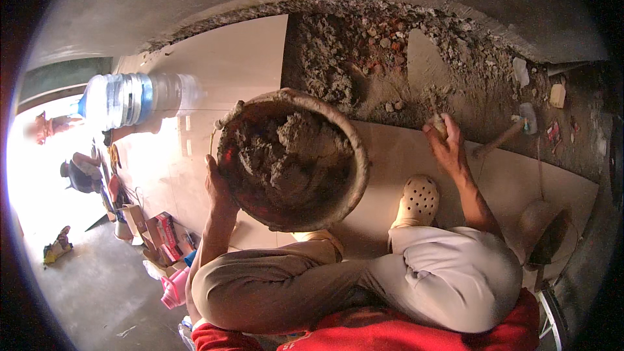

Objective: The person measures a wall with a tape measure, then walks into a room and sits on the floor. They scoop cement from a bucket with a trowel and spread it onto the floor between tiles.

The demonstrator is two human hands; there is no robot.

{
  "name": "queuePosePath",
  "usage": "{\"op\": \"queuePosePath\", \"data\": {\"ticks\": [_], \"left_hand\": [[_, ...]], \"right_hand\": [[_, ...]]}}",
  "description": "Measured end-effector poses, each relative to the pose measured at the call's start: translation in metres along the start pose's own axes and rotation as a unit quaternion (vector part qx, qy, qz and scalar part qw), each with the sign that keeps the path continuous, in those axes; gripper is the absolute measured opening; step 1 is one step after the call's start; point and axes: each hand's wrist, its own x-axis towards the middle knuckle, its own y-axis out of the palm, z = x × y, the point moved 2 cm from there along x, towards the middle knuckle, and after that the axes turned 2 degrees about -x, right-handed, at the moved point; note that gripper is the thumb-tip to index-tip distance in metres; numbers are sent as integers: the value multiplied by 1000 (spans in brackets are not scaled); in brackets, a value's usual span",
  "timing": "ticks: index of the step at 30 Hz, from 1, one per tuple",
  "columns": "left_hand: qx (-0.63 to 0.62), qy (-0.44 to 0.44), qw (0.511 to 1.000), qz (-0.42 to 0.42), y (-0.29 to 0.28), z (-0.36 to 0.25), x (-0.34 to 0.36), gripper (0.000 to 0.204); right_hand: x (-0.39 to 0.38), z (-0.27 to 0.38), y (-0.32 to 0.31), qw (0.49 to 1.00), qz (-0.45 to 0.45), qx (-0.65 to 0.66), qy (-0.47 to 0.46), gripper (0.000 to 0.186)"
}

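Observation:
My left hand (pixel 220 185) grips the left side of a round, mortar-crusted bucket (pixel 361 162) that tips toward the rubble. Wet grey mortar (pixel 292 149) lies heaped inside it. In my right hand (pixel 447 143) is the handle of a trowel, closed in my fingers. The trowel's pointed blade (pixel 426 62) rests flat over the rough bed of mortar and rubble (pixel 338 58) along the wall. Beige floor tiles (pixel 377 149) lie under the bucket and border that bed.
A large clear water bottle (pixel 123 101) lies on the tiles at left. Cardboard boxes (pixel 159 237) and a pink jug (pixel 174 289) stand at lower left. A mallet (pixel 528 119) lies at right, beyond my right hand. My tan clogs (pixel 417 201) are on the tiles.

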Motion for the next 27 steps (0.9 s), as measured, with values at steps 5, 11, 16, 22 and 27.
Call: {"op": "queuePosePath", "data": {"ticks": [5, 11, 16, 22, 27], "left_hand": [[98, 66, 993, 28, 27, -19, -29, 61], [383, 270, 829, 304, 111, -58, -57, 51], [360, 183, 813, 420, 237, -40, -53, 44], [628, 502, 405, 435, 300, 4, -48, 60], [254, 113, 860, 428, 292, -1, -65, 42]], "right_hand": [[-6, 6, -8, 998, -54, -3, 26, 36], [12, 39, -65, 987, -138, 79, 15, 28], [7, 47, -96, 979, -180, 51, 78, 40], [26, 74, -76, 980, -174, -8, -99, 41], [49, 109, -51, 977, -38, -130, -165, 43]]}}
